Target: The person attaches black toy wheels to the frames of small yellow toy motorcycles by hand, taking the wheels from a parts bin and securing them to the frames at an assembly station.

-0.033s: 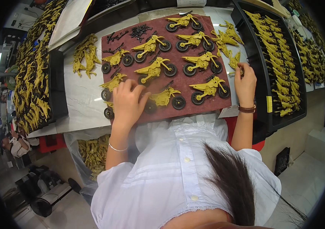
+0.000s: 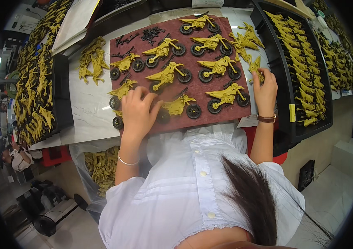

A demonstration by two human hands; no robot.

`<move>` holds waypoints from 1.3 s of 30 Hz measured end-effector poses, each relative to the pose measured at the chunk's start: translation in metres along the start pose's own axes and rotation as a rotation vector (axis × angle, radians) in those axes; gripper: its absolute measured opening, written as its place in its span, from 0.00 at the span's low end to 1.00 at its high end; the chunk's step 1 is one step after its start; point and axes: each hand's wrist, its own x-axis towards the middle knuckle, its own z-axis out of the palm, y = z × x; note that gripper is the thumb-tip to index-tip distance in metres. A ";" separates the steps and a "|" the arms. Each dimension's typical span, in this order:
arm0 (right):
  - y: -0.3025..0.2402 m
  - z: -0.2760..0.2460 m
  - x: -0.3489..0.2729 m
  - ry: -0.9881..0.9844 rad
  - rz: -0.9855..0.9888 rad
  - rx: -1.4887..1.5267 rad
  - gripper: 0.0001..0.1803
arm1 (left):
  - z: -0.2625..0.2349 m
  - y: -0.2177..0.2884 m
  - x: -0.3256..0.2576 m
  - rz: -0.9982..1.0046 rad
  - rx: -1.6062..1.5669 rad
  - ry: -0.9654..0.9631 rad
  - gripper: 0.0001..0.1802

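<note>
Several yellow toy motorcycles with black wheels lie in rows on a dark red mat [image 2: 213,89]. My left hand [image 2: 138,110] is over the mat's left part, thumb and fingers apart, next to a toy motorcycle [image 2: 123,88] partly hidden behind its fingertips. Another toy motorcycle [image 2: 179,105] lies just right of its thumb. Beyond the mat's right edge, my right hand [image 2: 266,89] has thumb and fingers around the near end of a yellow motorcycle body [image 2: 254,63]. More yellow motorcycle bodies [image 2: 247,39] lie loose just beyond it.
Small black parts [image 2: 152,34] are heaped at the mat's far left. A pile of yellow bodies [image 2: 94,60] lies left of the mat. At right stands a black tray [image 2: 329,114] packed with yellow pieces; another full tray [image 2: 63,91] stands at left. A bag of yellow parts [image 2: 101,168] hangs below.
My right hand has shifted slightly left, its thumb and fingers now around the end of the yellow motorcycle body. The left hand has barely moved.
</note>
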 end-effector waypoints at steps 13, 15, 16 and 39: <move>0.013 0.003 -0.023 0.048 -0.010 -0.064 0.15 | -0.001 -0.001 -0.017 -0.257 -0.658 -0.062 0.08; 0.014 0.003 -0.024 0.031 0.049 -0.053 0.14 | 0.011 0.002 -0.019 -0.294 -0.823 -0.025 0.06; 0.014 0.002 -0.024 0.030 0.045 -0.053 0.14 | 0.015 0.003 -0.019 -0.326 -0.986 0.012 0.05; -0.138 -0.021 -0.038 -0.214 -0.562 0.531 0.14 | 0.021 0.017 -0.005 -0.629 -1.730 -0.018 0.17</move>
